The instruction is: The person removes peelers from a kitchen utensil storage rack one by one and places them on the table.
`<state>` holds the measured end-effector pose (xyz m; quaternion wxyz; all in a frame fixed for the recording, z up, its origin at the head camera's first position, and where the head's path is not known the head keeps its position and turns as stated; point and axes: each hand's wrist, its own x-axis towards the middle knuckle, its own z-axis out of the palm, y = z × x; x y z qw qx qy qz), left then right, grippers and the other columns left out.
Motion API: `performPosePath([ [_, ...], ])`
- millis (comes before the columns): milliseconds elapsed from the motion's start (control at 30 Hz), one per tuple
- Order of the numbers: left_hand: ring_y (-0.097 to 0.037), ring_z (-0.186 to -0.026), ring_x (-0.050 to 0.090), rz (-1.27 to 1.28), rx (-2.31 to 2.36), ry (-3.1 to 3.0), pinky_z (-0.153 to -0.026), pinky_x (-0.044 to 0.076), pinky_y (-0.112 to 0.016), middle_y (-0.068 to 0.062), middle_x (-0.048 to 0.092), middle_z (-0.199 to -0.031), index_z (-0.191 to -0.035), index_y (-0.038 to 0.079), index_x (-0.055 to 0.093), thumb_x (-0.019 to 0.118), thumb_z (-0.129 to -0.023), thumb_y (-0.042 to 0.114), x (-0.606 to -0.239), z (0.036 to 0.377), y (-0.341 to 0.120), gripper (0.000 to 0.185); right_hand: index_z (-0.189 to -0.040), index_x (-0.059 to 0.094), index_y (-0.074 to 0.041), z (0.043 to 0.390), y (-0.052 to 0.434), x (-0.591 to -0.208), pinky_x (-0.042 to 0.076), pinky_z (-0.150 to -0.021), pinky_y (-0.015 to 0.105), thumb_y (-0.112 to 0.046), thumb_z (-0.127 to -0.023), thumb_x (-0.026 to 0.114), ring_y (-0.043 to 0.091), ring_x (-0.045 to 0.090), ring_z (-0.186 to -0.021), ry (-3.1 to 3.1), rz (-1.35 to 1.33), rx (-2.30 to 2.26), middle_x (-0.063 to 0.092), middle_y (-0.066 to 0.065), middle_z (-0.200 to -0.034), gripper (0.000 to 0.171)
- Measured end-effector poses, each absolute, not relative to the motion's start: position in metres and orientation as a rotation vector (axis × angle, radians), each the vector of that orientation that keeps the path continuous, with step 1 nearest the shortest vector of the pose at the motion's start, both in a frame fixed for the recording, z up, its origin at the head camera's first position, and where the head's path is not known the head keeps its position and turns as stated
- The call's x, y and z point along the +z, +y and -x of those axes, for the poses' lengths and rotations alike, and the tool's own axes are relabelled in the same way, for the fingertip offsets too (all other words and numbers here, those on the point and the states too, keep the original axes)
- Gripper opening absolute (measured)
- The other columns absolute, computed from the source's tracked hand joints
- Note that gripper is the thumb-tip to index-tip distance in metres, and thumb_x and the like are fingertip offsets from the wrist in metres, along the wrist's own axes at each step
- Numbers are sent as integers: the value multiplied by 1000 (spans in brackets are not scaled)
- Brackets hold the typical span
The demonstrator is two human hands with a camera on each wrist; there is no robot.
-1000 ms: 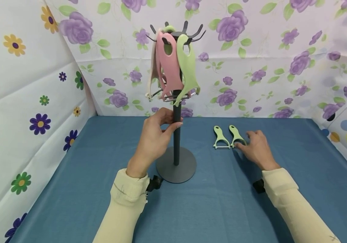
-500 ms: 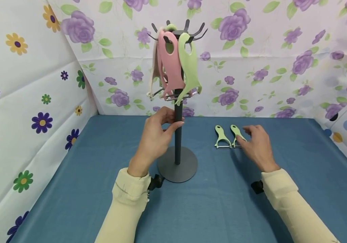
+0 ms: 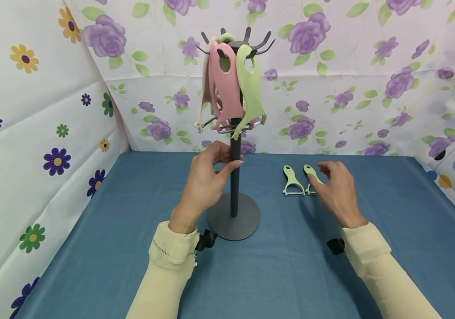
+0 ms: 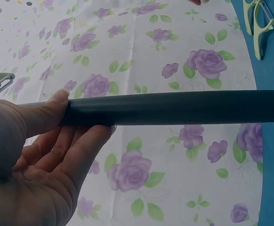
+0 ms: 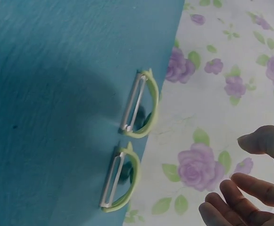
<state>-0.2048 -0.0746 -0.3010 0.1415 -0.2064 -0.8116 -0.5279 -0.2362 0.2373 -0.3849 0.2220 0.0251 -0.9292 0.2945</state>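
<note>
My left hand grips the dark pole of an upright stand, thumb on one side and fingers on the other; the left wrist view shows this hold close up. From the hooks at the stand's top hang several peelers, among them a pink peeler and a light green peeler. Two more green peelers lie side by side on the table, a left one and a right one. Over the right one hovers my right hand, partly covering it. In the right wrist view its fingers are relaxed, apart from both peelers.
A blue cloth covers the table. Behind it hangs a sheet with purple flowers, and another flowered sheet stands at the left. The stand's round base sits mid-table, and several bare hooks stick out above.
My right hand has drawn slightly up and back from the right green peeler, which stays on the table. My left hand keeps its hold on the pole. The head view has shifted a little.
</note>
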Motion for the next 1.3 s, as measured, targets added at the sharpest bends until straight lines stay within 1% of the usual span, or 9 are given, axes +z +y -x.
performPosePath([
  [600, -20, -103, 71, 597, -1537, -2336, -80, 63, -37, -9, 70, -106, -113, 7, 63, 69, -98, 16, -302, 205, -74, 17, -127, 64, 4, 234, 230, -378, 51, -96, 59, -21, -98, 69, 43, 61, -107, -2525, -89, 855, 61, 25, -117, 39],
  [933, -20, -102, 70, 594, -1562, -2337, -80, 63, -37, -8, 71, -106, -113, 8, 64, 68, -99, 16, -302, 205, -75, 17, -125, 66, 3, 233, 222, -371, 52, -95, 57, -20, -97, 71, 41, 62, -105, -2458, -128, 859, 63, 24, -116, 37],
  [1300, -20, -103, 71, 601, -1566, -2332, -80, 63, -36, -9, 70, -105, -112, 8, 63, 68, -99, 16, -302, 206, -76, 16, -123, 66, 3, 228, 213, -361, 54, -96, 57, -16, -96, 72, 40, 63, -104, -2365, -190, 863, 63, 23, -113, 33],
])
